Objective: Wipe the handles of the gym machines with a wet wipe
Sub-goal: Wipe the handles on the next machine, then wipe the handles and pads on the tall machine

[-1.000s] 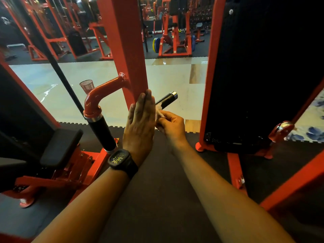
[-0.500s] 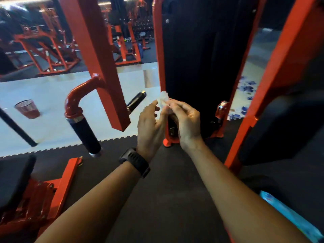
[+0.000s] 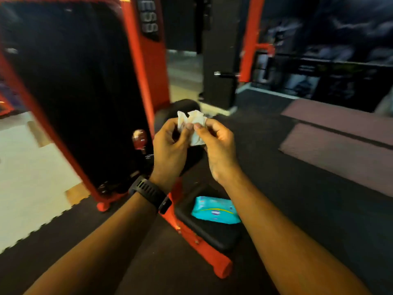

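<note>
Wet wipe [image 3: 192, 122] pinched between both raised hands.

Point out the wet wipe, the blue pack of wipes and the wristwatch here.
wet wipe [image 3: 194, 118]: head view, crumpled white upper part.
pack of wipes [image 3: 214, 210]: head view, middle of its blue top face.
wristwatch [image 3: 146, 190]: head view, black strap on the left wrist.

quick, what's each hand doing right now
Left hand: pinching the wipe.
Right hand: also pinching the wipe, on its other side.
</note>
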`<state>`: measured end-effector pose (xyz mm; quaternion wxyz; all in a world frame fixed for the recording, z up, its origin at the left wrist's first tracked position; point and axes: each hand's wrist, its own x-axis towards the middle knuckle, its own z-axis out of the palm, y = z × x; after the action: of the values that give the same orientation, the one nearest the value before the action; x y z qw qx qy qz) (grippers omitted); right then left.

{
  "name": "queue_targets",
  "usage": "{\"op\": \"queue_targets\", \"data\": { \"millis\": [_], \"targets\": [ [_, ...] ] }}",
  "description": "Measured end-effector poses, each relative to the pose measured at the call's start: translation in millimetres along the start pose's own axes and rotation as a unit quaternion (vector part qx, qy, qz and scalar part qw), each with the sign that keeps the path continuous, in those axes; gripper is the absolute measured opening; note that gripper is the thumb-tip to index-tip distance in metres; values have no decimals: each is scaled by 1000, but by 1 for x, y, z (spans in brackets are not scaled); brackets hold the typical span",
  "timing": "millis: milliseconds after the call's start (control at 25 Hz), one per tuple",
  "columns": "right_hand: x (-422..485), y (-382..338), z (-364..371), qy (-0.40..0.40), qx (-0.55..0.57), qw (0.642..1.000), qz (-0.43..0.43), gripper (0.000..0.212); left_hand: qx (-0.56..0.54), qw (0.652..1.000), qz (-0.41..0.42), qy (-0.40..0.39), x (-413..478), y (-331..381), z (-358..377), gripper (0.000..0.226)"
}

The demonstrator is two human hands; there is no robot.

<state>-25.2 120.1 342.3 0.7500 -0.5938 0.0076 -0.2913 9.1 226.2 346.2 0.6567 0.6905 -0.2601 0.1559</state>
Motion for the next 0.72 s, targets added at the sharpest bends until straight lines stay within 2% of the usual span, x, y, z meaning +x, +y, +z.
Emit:
{"op": "queue_targets", "data": {
  "millis": [120, 240, 400, 560, 640, 680, 720],
  "targets": [
    [-11, -39, -97, 95, -70, 992, -45, 4, -91, 993, 1, -76, -16, 31, 97, 9],
    [-35, -75, -175, 175, -135, 974, -52, 6, -143, 981, -1, -129, -42, 55, 177, 6],
    [-78, -123, -263, 307, -181, 932, -60, 14, -196, 953, -22, -229, -83, 90, 274, 7],
    [-124, -165, -327, 408, -215, 882, -97, 9, -274, 891, -49, -359, -121, 129, 350, 7],
    [-155, -190, -355, 466, -244, 841, -124, 8, -316, 836, -69, -444, -146, 153, 392, 2],
    [-166, -199, -363, 489, -248, 827, -127, 9, -328, 814, -71, -474, -156, 161, 405, 6],
    [-186, -212, -378, 527, -260, 797, -139, 9, -347, 781, -70, -514, -174, 178, 425, 10]
  ]
}}
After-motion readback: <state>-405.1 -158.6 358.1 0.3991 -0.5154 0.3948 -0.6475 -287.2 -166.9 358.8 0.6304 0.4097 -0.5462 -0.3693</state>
